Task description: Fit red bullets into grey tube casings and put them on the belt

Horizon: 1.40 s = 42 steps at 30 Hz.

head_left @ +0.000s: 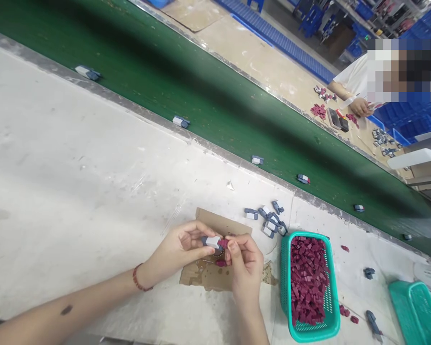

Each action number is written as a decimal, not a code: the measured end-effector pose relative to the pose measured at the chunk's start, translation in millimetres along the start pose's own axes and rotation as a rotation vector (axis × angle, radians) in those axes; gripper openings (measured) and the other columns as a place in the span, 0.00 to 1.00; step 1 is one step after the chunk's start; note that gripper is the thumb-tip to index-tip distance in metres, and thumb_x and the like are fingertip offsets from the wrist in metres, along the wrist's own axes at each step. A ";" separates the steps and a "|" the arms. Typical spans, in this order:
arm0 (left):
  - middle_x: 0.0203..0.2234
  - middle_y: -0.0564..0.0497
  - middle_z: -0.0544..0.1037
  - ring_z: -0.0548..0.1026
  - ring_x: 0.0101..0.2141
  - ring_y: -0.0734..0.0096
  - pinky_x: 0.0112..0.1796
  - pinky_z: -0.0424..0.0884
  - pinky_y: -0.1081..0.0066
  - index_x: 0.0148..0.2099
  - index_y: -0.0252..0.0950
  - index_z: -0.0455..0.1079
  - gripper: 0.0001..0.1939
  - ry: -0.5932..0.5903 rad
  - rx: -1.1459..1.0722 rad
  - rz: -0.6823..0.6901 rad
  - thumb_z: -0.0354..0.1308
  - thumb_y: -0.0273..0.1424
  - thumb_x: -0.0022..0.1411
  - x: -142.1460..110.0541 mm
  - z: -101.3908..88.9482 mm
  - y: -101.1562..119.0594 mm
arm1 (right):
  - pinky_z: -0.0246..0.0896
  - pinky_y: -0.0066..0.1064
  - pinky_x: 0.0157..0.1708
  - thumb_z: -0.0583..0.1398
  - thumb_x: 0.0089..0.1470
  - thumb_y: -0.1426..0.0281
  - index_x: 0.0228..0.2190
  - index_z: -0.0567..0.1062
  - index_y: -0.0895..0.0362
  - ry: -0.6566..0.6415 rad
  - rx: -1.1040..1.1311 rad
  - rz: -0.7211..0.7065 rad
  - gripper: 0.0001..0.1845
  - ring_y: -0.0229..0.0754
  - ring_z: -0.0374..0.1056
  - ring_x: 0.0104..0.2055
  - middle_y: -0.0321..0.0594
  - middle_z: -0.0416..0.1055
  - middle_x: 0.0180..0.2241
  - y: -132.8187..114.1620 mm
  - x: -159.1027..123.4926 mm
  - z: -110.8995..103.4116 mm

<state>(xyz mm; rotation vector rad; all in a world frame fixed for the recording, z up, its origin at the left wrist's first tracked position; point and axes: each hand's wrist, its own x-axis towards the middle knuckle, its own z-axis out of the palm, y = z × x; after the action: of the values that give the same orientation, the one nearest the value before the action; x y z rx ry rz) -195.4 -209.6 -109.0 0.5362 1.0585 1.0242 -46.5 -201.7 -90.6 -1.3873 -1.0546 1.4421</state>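
Observation:
My left hand pinches a small white and blue-grey part over a piece of brown cardboard. My right hand meets it from the right, fingers closed on a small dark red piece pressed against that part. Another dark red piece lies on the cardboard below the hands. A loose pile of blue-grey parts lies just beyond my right hand.
A teal basket full of dark red pieces stands right of my hands; a second teal basket is at the far right. The green conveyor belt carries several finished parts. Across it another person's hand works.

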 end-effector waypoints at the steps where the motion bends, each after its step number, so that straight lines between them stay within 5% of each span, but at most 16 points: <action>1: 0.31 0.49 0.82 0.78 0.33 0.68 0.34 0.75 0.73 0.30 0.35 0.72 0.16 0.006 0.019 0.005 0.74 0.34 0.42 -0.4 0.0 -0.3 | 0.57 0.24 0.19 0.64 0.50 0.52 0.25 0.74 0.57 -0.002 -0.021 -0.013 0.20 0.33 0.57 0.18 0.30 0.63 0.15 0.0 -0.2 0.2; 12: 0.31 0.46 0.82 0.80 0.35 0.59 0.39 0.77 0.64 0.29 0.37 0.71 0.14 -0.004 0.226 0.072 0.72 0.36 0.44 -2.4 -0.9 -5.3 | 0.66 0.28 0.28 0.59 0.56 0.61 0.27 0.73 0.56 -0.115 -0.157 -0.082 0.13 0.39 0.70 0.29 0.39 0.75 0.27 -7.7 -9.2 -8.8; 17: 0.33 0.45 0.82 0.79 0.34 0.58 0.37 0.76 0.65 0.32 0.36 0.75 0.11 -0.127 0.438 0.073 0.69 0.37 0.48 6.9 16.2 9.9 | 0.65 0.27 0.27 0.57 0.58 0.60 0.31 0.76 0.57 -0.051 -0.209 -0.108 0.14 0.39 0.70 0.28 0.37 0.74 0.25 -1.3 -9.7 -25.2; 21: 0.35 0.46 0.82 0.78 0.35 0.59 0.37 0.74 0.67 0.37 0.36 0.77 0.11 -0.243 0.610 0.230 0.64 0.37 0.53 49.9 36.2 29.3 | 0.64 0.28 0.27 0.54 0.61 0.61 0.42 0.77 0.57 0.138 -0.326 -0.179 0.17 0.39 0.69 0.27 0.37 0.72 0.25 2.9 -17.4 -59.3; 26: 0.35 0.45 0.80 0.76 0.33 0.62 0.37 0.73 0.67 0.44 0.30 0.73 0.15 0.001 0.958 0.496 0.61 0.35 0.56 145.6 51.6 54.4 | 0.65 0.33 0.34 0.55 0.60 0.64 0.39 0.77 0.56 0.393 -0.650 -0.305 0.13 0.44 0.70 0.35 0.43 0.74 0.35 -3.1 -36.8 -133.6; 30: 0.46 0.41 0.75 0.71 0.48 0.53 0.52 0.64 0.53 0.50 0.27 0.69 0.17 0.110 1.125 0.634 0.55 0.34 0.64 196.4 68.2 67.3 | 0.64 0.41 0.40 0.55 0.60 0.66 0.41 0.76 0.54 0.438 -0.991 -0.343 0.12 0.49 0.67 0.41 0.46 0.72 0.40 -4.9 -38.3 -175.7; 34: 0.55 0.43 0.67 0.63 0.56 0.50 0.56 0.57 0.48 0.53 0.33 0.68 0.17 0.016 1.220 0.738 0.58 0.33 0.64 213.8 97.3 61.2 | 0.64 0.41 0.37 0.52 0.61 0.70 0.40 0.77 0.53 0.340 -1.208 -0.397 0.14 0.50 0.65 0.39 0.46 0.70 0.38 -2.0 -25.5 -183.0; 38: 0.46 0.42 0.73 0.66 0.51 0.51 0.56 0.58 0.55 0.46 0.32 0.72 0.13 -0.186 1.240 0.730 0.59 0.25 0.57 225.4 128.1 46.2 | 0.64 0.40 0.34 0.50 0.63 0.70 0.34 0.77 0.53 0.324 -1.260 -0.422 0.15 0.49 0.64 0.36 0.45 0.70 0.35 -3.3 -18.0 -181.9; 42: 0.41 0.40 0.74 0.68 0.49 0.50 0.55 0.59 0.53 0.38 0.31 0.72 0.06 -0.244 1.158 0.689 0.56 0.22 0.57 230.7 146.7 38.5 | 0.65 0.42 0.40 0.52 0.63 0.65 0.34 0.76 0.53 0.347 -1.074 -0.425 0.13 0.50 0.67 0.41 0.45 0.72 0.37 -8.2 -23.7 -184.9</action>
<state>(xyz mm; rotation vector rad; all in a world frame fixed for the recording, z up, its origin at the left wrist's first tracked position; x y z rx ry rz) -52.3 26.2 -120.4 2.0162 1.2038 0.7874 139.0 -219.6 -81.3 -1.8526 -1.8478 0.2344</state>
